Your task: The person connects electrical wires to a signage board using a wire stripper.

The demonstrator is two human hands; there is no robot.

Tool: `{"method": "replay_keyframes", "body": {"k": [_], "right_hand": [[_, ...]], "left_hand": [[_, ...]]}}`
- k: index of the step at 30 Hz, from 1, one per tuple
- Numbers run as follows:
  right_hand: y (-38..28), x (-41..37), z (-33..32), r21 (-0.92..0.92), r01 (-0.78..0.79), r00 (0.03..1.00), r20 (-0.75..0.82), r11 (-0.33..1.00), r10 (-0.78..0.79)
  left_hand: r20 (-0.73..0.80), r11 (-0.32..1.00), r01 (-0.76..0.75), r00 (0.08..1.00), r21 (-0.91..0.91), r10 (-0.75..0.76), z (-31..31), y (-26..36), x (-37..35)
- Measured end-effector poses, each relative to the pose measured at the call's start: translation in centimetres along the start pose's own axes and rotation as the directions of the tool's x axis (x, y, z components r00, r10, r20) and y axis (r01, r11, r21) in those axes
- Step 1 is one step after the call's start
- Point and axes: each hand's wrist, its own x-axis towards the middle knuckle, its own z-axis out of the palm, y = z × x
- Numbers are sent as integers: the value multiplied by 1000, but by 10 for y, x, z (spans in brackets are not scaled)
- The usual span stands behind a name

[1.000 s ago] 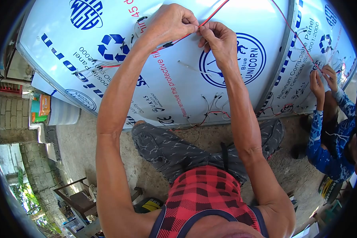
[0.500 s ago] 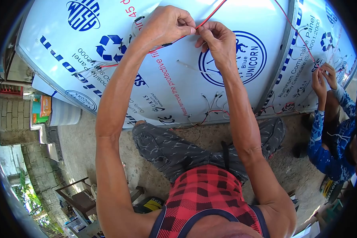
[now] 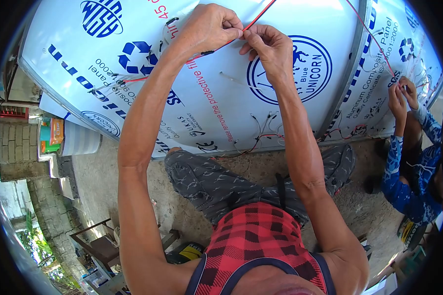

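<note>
A red and black wire [image 3: 259,16] runs down from the top edge between my two hands. My left hand [image 3: 210,28] pinches it from the left, thumb and index finger together. My right hand [image 3: 270,46] pinches the same wire just beside, fingertips almost touching the left ones. Below the left hand the wire continues to a black piece [image 3: 207,52] near the wrist. Behind both hands lies a large white panel [image 3: 206,105] with blue and red print. Thin wires [image 3: 267,129] poke out near its lower edge.
At the right a co-worker in a blue patterned top [image 3: 412,184] holds a red wire with both hands at a second panel [image 3: 374,64]. A dark seam strip [image 3: 340,88] divides the panels. Colourful containers [image 3: 51,135] stand at the left; a wooden chair [image 3: 103,246] is lower left.
Both hands have shifted very slightly upward and keep their pinch on the wire. The right hand's lower fingers have moved a little to the left.
</note>
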Motion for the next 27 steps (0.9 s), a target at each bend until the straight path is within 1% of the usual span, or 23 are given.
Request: {"method": "replay_keyframes", "body": {"k": [2,7,10,12,14,16,17,20,23,24,25,26,27], "right_hand": [[1,-1,1,10,2,1000,2,1000,-2],[4,-1,2,38,-17,1000,3,999,17],[4,0,3,8,-8,1000,6,1000,8],[3,0,2,18,-4,1000,7,1000,4],[3,-2,3,28,-4,1000,7,1000,4],[3,-5,4,86,-35,999,1,996,35],[3,-8,6,87,-35,999,2,996,35],[14,-19,13,66,-115,990,86,991,109],[19,-23,21,47,-154,984,101,987,148],[18,-23,23,73,-184,980,94,980,177],[19,-23,25,74,-185,980,94,980,178],[20,-21,26,126,-159,985,85,979,149],[19,-20,26,177,-131,990,73,975,119]], "left_hand": [[-17,998,-38,999,-51,38,3,-6,1],[-10,999,-24,1000,-42,23,3,-5,0],[-12,999,-25,1000,-46,25,3,-8,1],[-15,999,-27,1000,-47,27,3,-9,2],[-31,997,-67,997,-36,66,3,-10,1],[-34,997,-69,997,-43,67,4,-10,0],[-39,996,-72,997,-48,70,4,-10,0],[-25,996,-57,998,-63,56,4,-10,-2],[-47,994,-94,995,-64,91,7,-14,-4],[-45,994,-92,995,-64,89,5,-8,-6],[-21,993,-9,1000,-115,7,2,-3,-10],[6,984,73,997,-163,-73,-1,3,-14],[6,984,71,997,-163,-70,-4,7,-18]]}}
